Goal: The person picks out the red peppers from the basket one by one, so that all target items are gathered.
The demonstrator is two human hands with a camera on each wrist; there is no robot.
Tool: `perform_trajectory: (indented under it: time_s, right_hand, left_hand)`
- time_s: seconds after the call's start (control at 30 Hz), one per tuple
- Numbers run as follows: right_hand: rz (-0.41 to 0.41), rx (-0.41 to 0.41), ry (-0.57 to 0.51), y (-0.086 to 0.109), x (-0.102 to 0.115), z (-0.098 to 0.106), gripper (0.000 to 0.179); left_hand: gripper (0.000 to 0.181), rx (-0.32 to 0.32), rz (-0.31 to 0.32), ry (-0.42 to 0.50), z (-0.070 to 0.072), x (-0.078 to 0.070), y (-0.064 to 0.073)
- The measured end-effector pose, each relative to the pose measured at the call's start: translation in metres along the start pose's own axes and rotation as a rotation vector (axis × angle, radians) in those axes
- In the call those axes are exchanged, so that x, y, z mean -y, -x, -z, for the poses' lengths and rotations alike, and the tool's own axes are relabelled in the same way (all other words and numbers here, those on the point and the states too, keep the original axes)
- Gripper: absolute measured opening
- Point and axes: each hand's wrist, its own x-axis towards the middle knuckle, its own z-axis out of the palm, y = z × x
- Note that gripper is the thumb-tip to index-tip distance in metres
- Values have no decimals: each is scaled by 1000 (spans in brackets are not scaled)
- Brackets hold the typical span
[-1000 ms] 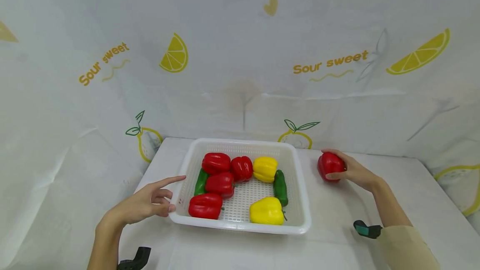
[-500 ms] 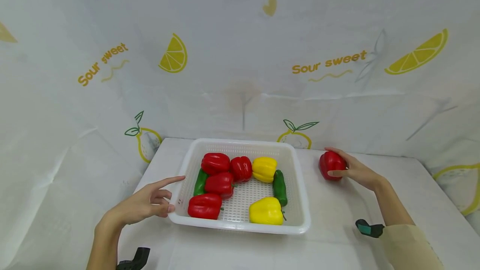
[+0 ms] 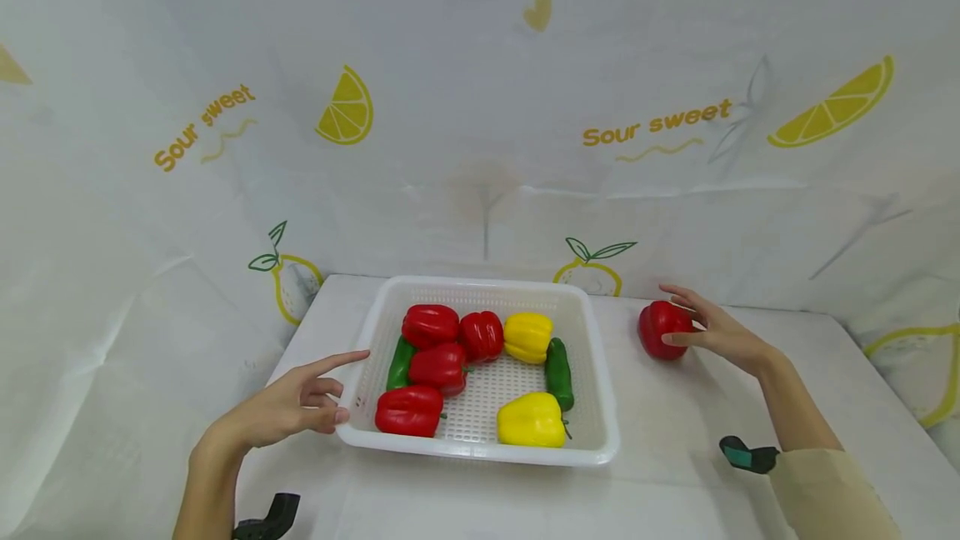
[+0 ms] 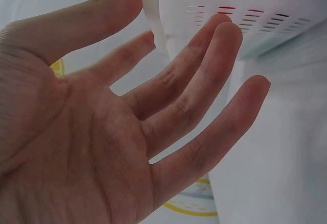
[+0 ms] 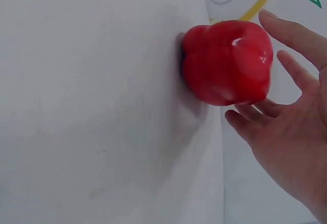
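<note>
A red bell pepper (image 3: 664,330) rests on the table at the back right, outside the basket. Around it my right hand (image 3: 716,333) is spread, thumb and fingers loosened. In the right wrist view a gap shows between the thumb and the pepper (image 5: 227,63); whether the other fingers touch it is hard to tell. My left hand (image 3: 281,402) is at the left side of a white plastic basket (image 3: 480,453), index finger and thumb at its rim. The left wrist view shows this hand's (image 4: 133,122) fingers loosely extended by the slotted wall.
Inside the basket lie several red bell peppers (image 3: 438,368), two yellow bell peppers (image 3: 531,420) and two long green vegetables (image 3: 558,375). A white cloth (image 3: 450,123) printed with lemons hangs behind the table (image 3: 660,473).
My right hand has loosened from the red bell pepper and drawn slightly back to the right. The pepper shifted a little right, then stayed. The left hand and basket hold their place.
</note>
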Motion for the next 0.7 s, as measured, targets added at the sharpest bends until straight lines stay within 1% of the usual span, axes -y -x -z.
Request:
perform_trajectory:
  time_s: [0.17, 0.4, 0.57, 0.7]
  right_hand:
    - [57, -16, 38, 4, 14, 5, 101]
    - [171, -23, 104, 7, 46, 7, 98]
    - [256, 1, 133, 5, 75, 1, 91]
    - [304, 46, 123, 1, 97, -6, 86]
  left_hand:
    - [80, 12, -11, 8, 0, 0, 0]
    - [81, -2, 11, 14, 0, -1, 0]
    - [81, -7, 7, 9, -1, -2, 0]
    - [81, -20, 15, -2, -2, -2, 0]
